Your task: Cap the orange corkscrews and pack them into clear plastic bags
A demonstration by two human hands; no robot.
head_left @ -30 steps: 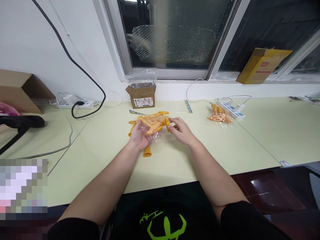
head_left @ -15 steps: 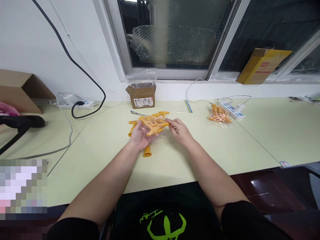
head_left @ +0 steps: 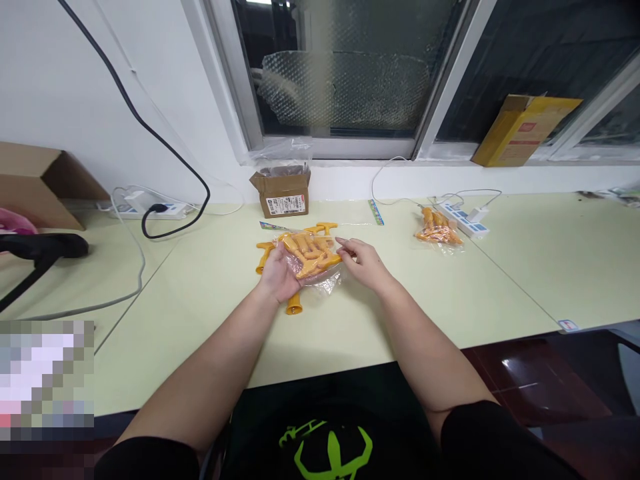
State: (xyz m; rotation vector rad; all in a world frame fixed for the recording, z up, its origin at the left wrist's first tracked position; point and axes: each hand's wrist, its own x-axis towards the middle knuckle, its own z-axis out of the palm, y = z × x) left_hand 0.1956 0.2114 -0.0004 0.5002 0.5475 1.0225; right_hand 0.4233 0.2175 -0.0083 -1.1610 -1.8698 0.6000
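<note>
A clear plastic bag of orange-yellow pieces (head_left: 311, 255) hangs over the table between my two hands. My left hand (head_left: 280, 275) is wrapped round the bag's left side, thumb on top. At the right end, my right hand (head_left: 363, 261) pinches a yellow piece or the bag's edge with its thumb and fingers. Several loose yellow T-shaped pieces lie on the table around the bag: one (head_left: 327, 227) behind it, one (head_left: 263, 257) to its left, and one (head_left: 295, 305) with a round open end below my left hand.
The pale table (head_left: 425, 300) bears a small cardboard box (head_left: 285, 195) at the back. To the right lie another bag of orange pieces (head_left: 437, 228) and a power strip (head_left: 463, 221). A black cable (head_left: 175, 157) hangs at the left, near a larger box (head_left: 30, 180).
The bag has spread flatter and tilted towards me, with more clear plastic showing at its lower right. My right index finger has lifted and straightened slightly.
</note>
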